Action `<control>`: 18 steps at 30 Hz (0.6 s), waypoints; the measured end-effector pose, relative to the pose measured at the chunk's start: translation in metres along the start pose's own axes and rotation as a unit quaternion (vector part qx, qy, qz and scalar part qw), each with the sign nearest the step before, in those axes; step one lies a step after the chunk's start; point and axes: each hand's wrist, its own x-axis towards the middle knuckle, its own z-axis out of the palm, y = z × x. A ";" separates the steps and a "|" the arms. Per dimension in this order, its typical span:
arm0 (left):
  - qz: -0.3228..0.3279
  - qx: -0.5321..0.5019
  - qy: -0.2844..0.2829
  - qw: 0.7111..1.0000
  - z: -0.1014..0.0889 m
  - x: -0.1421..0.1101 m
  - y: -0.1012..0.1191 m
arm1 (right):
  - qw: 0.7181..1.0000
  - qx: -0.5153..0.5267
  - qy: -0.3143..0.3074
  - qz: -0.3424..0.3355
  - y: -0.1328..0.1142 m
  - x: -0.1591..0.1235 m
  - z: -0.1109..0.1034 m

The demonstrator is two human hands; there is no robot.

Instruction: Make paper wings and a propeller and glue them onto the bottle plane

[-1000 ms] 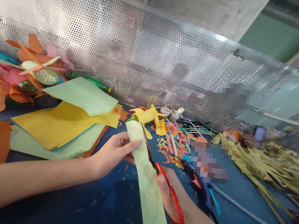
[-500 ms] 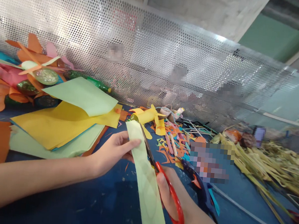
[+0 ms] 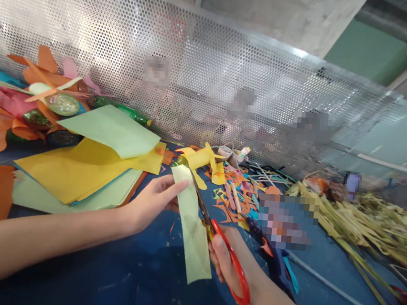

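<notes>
My left hand point(image 3: 159, 194) pinches the upper end of a pale green paper strip point(image 3: 193, 242) between thumb and fingers. The strip hangs down toward me, its lower end free above the blue table. My right hand point(image 3: 231, 260) is closed on red-handled scissors point(image 3: 236, 275), whose dark blades point up and away along the strip's right edge. A bit of yellow shows beside the scissors' pivot. Just beyond the blade tips lies a yellow paper figure point(image 3: 201, 158) around a green bottle.
Left are stacked coloured sheets point(image 3: 79, 169) and bottles with paper propellers point(image 3: 50, 94). Paper scraps point(image 3: 238, 189), a dark blue glue gun-like tool point(image 3: 273, 255) and dry husks point(image 3: 373, 217) lie right. A perforated metal screen point(image 3: 197, 65) stands behind.
The strip's lower end has swung up and left, bending more. My left hand has shifted slightly left; the scissors have barely moved.
</notes>
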 end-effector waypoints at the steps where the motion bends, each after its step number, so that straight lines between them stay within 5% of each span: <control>1: 0.002 0.006 0.005 1.000 0.000 0.001 0.000 | 1.000 0.018 -0.004 0.018 0.001 -0.001 0.001; 7: 0.000 0.010 0.003 1.000 -0.002 0.003 -0.002 | 0.996 0.016 -0.079 -0.027 -0.001 0.001 -0.006; 18: 0.004 0.078 -0.008 0.997 0.001 -0.003 0.001 | 0.994 -0.061 -0.054 -0.072 -0.009 -0.001 -0.008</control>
